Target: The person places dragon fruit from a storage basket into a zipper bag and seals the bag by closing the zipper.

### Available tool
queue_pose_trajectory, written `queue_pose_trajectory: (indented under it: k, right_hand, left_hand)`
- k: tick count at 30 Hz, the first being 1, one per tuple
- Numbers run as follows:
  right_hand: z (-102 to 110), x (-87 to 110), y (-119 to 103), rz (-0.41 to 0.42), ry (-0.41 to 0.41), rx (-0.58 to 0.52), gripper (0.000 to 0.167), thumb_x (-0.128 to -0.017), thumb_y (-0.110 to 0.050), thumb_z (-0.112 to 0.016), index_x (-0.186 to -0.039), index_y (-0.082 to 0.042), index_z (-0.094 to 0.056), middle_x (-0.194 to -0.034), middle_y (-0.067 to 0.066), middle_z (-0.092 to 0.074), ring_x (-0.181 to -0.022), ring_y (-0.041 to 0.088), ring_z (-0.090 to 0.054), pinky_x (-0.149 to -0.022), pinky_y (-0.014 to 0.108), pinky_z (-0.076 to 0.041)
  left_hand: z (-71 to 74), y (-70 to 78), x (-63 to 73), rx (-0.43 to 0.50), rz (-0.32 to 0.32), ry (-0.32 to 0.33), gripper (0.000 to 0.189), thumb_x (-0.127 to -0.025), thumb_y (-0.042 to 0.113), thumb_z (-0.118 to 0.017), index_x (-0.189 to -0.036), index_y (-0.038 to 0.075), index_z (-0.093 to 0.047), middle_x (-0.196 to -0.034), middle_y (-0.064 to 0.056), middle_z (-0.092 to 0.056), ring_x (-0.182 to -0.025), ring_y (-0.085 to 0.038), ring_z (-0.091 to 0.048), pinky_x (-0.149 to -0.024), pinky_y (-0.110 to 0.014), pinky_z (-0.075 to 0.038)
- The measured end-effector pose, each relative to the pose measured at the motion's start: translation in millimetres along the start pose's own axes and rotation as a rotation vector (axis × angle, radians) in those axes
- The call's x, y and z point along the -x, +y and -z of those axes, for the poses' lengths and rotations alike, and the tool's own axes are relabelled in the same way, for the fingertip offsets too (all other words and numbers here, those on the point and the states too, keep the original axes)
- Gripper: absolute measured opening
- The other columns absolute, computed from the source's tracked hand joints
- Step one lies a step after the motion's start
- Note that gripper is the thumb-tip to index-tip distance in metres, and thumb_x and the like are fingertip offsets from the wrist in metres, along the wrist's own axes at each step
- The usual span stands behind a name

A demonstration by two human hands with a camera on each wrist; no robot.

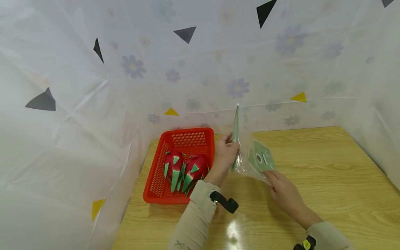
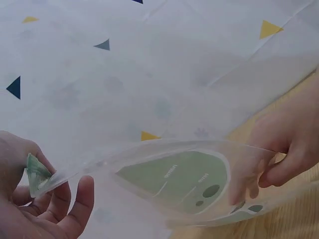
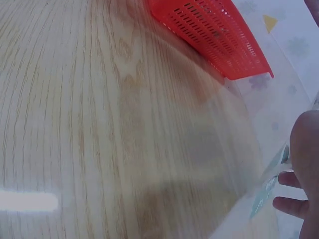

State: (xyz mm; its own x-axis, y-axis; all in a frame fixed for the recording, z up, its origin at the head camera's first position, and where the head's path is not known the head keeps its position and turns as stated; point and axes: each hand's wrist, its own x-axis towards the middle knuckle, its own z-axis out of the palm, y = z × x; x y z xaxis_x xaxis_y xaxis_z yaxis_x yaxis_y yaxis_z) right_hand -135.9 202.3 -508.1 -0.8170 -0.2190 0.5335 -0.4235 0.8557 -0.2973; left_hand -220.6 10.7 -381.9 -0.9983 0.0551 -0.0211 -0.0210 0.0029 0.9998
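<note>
A clear plastic bag with green printed panels (image 1: 264, 156) hangs above the table between both hands. My left hand (image 1: 225, 152) pinches its folded green left edge, fingers curled in the left wrist view. On the opposite side, my right hand (image 1: 284, 192) grips the bag's lower right edge between thumb and fingers. The left wrist view shows the bag's mouth (image 2: 174, 144) spread apart, with the right hand's fingers (image 2: 244, 184) seen through the film. In the right wrist view, only part of the right hand (image 3: 306, 164) and the bag (image 3: 264, 191) appear at the edge.
A red plastic basket (image 1: 187, 130) stands left of the hands. Inside lie two dragon fruits, one at left (image 1: 170, 159) and one at right (image 1: 197, 161). The wooden table (image 1: 328, 180) meets a patterned plastic sheet (image 1: 212, 76) at its back and sides.
</note>
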Motion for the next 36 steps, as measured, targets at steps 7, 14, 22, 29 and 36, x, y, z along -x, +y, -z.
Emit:
queue_pose_trajectory:
  k: [7,14,22,29,36]
  right_hand:
    - [-1,12.7,16,-0.119,-0.207,-0.053,0.05,-0.084,-0.001,-0.069,-0.13,0.008,-0.053,-0.118,0.032,-0.062,-0.104,0.049,-0.063,-0.085,0.06,-0.053]
    - [15,-0.3,17,-0.22,-0.624,-0.389,0.088,-0.087,-0.039,-0.074,-0.148,0.007,-0.031,-0.142,0.04,-0.039,-0.125,0.059,-0.045,-0.094,0.069,-0.043]
    - [31,-37.6,-3,-0.291,-0.609,-0.725,0.063,-0.102,-0.033,-0.054,-0.15,0.001,-0.032,-0.152,0.029,-0.035,-0.127,0.047,-0.051,-0.091,0.051,-0.054]
    - [38,-56.5,-11,-0.454,-0.429,-0.894,0.053,-0.105,-0.037,-0.047,-0.14,0.003,-0.043,-0.137,0.027,-0.051,-0.106,0.029,-0.065,-0.079,0.035,-0.059]
    - [41,-59.4,-14,-0.564,-0.408,-0.863,0.055,-0.102,-0.041,-0.052,-0.132,0.004,-0.047,-0.125,0.025,-0.056,-0.092,0.024,-0.065,-0.076,0.043,-0.06]
  left_hand:
    - [3.4,-5.9,1.9,-0.051,-0.022,0.003,0.047,-0.088,0.006,-0.059,-0.135,0.011,-0.058,-0.111,-0.006,-0.063,-0.082,-0.012,-0.063,-0.076,-0.03,-0.058]
    - [-1.5,-24.3,6.7,-0.168,-0.005,-0.02,0.049,-0.085,0.005,-0.062,-0.133,0.014,-0.059,-0.111,-0.003,-0.065,-0.081,-0.01,-0.062,-0.072,-0.029,-0.057]
    - [-11.2,-37.6,17.4,-0.203,0.042,-0.084,0.046,-0.088,0.006,-0.064,-0.13,0.022,-0.059,-0.107,0.003,-0.062,-0.082,-0.011,-0.061,-0.072,-0.034,-0.059]
    - [-18.1,-50.4,30.2,-0.239,0.078,-0.207,0.045,-0.09,0.018,-0.073,-0.129,0.031,-0.057,-0.106,0.006,-0.06,-0.087,-0.009,-0.065,-0.075,-0.035,-0.06]
    - [-21.9,-61.6,40.5,-0.28,0.076,-0.352,0.041,-0.087,0.021,-0.077,-0.121,0.027,-0.056,-0.098,0.007,-0.059,-0.078,-0.007,-0.065,-0.065,-0.03,-0.058]
